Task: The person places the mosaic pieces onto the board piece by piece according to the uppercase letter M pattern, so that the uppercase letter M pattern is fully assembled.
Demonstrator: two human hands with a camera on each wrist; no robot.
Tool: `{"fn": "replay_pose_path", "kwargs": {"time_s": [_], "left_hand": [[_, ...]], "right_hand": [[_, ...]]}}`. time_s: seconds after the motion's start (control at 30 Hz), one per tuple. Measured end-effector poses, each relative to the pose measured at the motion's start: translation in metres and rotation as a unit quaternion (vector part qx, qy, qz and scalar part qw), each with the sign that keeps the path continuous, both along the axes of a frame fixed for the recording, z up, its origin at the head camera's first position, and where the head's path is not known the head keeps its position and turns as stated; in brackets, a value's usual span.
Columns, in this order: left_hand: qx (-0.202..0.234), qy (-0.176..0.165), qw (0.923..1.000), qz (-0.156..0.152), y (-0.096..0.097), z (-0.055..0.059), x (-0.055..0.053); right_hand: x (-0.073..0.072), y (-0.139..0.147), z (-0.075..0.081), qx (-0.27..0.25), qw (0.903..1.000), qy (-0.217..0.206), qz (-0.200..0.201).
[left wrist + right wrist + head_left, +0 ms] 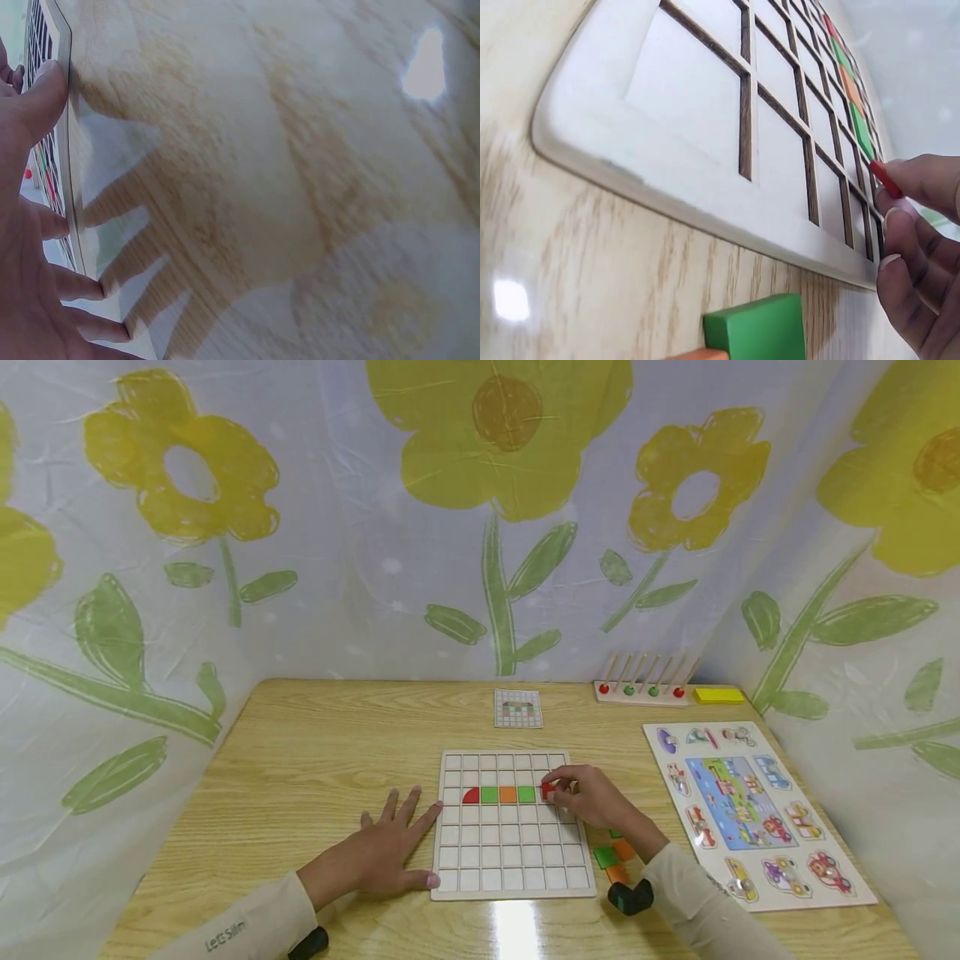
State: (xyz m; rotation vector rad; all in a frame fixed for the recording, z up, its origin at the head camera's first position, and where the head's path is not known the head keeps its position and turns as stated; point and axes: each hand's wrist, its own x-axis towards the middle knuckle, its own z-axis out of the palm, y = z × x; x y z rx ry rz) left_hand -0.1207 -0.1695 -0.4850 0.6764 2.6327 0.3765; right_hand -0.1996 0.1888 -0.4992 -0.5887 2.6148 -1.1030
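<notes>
A white wooden grid board (512,835) lies on the table. One of its rows holds a red quarter-round tile (472,796), a green tile (489,795), an orange tile (507,795) and a second green tile (527,794). My right hand (592,797) pinches a red tile (886,178) between thumb and fingers at the right end of that row. On the left, my left hand (386,852) lies with fingers spread; its thumb (46,94) touches the board's edge.
Loose green (604,857) and orange (624,849) tiles lie right of the board, partly under the right forearm. Behind the board is a small pattern card (517,708). A peg stand (639,693), a yellow block (718,696) and a picture puzzle board (757,818) stand along the right.
</notes>
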Motion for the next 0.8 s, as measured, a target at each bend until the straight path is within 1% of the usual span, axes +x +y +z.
{"fn": "replay_pose_path", "kwargs": {"time_s": [0.2, 0.53, 0.63, 0.8], "left_hand": [[-0.003, 0.003, 1.0000, 0.000, -0.0002, -0.0024, -0.0009], [-0.003, 0.007, 1.0000, -0.003, -0.0016, -0.0027, -0.0007], [-0.005, 0.008, 0.9999, -0.004, -0.0014, -0.0024, -0.0005], [-0.005, 0.010, 0.9999, -0.004, -0.0011, -0.0029, -0.0005]], "right_hand": [[0.0000, -0.0044, 0.0010, 0.002, 0.9999, -0.011, -0.002], [-0.0011, -0.0071, -0.0001, 0.015, 0.9995, -0.023, -0.017], [-0.0010, -0.0080, -0.0002, 0.019, 0.9994, -0.018, -0.021], [-0.0003, -0.0094, -0.0001, 0.034, 0.9991, 0.001, -0.027]]}}
